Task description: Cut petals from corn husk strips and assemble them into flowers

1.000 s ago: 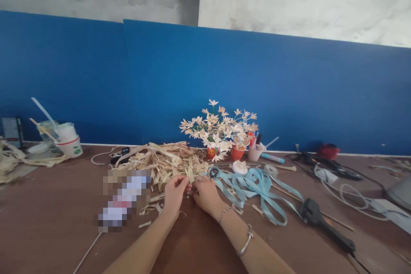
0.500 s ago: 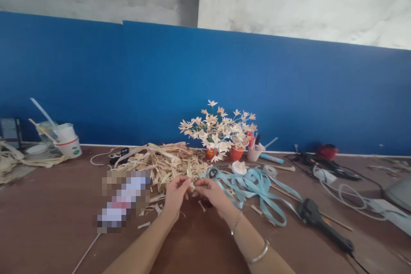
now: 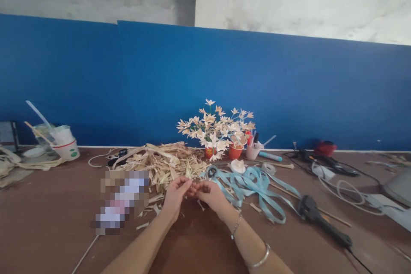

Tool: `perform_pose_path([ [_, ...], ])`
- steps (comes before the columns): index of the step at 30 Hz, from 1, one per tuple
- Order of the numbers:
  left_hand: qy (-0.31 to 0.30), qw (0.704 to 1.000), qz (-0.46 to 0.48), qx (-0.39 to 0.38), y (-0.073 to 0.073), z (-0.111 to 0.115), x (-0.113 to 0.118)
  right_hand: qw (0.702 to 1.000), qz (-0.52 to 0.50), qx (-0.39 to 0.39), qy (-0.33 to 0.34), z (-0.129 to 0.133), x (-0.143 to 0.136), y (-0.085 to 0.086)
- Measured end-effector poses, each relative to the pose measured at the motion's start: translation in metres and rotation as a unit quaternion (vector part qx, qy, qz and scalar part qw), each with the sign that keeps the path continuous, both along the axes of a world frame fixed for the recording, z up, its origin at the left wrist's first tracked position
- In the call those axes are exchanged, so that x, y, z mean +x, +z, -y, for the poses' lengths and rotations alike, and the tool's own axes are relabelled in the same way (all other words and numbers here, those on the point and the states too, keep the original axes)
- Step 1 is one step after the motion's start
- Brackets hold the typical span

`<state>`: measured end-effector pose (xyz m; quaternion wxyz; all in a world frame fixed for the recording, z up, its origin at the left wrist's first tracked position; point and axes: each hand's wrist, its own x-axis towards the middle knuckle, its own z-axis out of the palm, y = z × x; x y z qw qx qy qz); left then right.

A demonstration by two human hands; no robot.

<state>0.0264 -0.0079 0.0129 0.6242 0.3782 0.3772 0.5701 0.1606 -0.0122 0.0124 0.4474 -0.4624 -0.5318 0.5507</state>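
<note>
My left hand and my right hand meet fingertip to fingertip over the table, just in front of a heap of dried husk strips. Both are closed in a pinch on a small piece of pale dried husk, mostly hidden by the fingers. A pale pointed husk leaf shows right above the fingertips; whether it is held or lies in the heap I cannot tell. Behind my right hand, light-blue ribbon lies in loose loops. Small husk scraps are scattered around.
Husk flowers stand in red pots by the blue partition. A dark corded tool lies right, near white cables. A blurred-out phone-like object is left; a white cup stands further left.
The fingers have drawn closer together, and the whitish piece that showed between them is now mostly covered. The whole view has shifted slightly; the table things stay in place.
</note>
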Motion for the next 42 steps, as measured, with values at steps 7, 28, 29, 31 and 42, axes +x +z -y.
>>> perform_pose_path([
  [7, 0.023, 0.999, -0.042, 0.000, -0.004, -0.002, -0.002, 0.999, -0.030, -0.021, -0.033, 0.000, 0.003, 0.002],
  [28, -0.027, 0.988, -0.149, -0.022, -0.007, -0.001, 0.003, 0.982, 0.115, 0.134, -0.072, -0.001, 0.010, 0.005],
  [29, -0.028, 0.988, -0.153, -0.019, -0.007, -0.001, 0.003, 0.977, 0.137, 0.145, -0.072, 0.000, 0.010, 0.005],
  [31, -0.033, 0.986, -0.160, -0.012, -0.008, -0.001, 0.003, 0.970, 0.171, 0.157, -0.073, 0.001, 0.009, 0.007],
  [42, -0.050, 0.982, -0.180, -0.005, -0.006, 0.001, 0.004, 0.948, 0.237, 0.188, -0.100, 0.003, 0.009, 0.009],
])
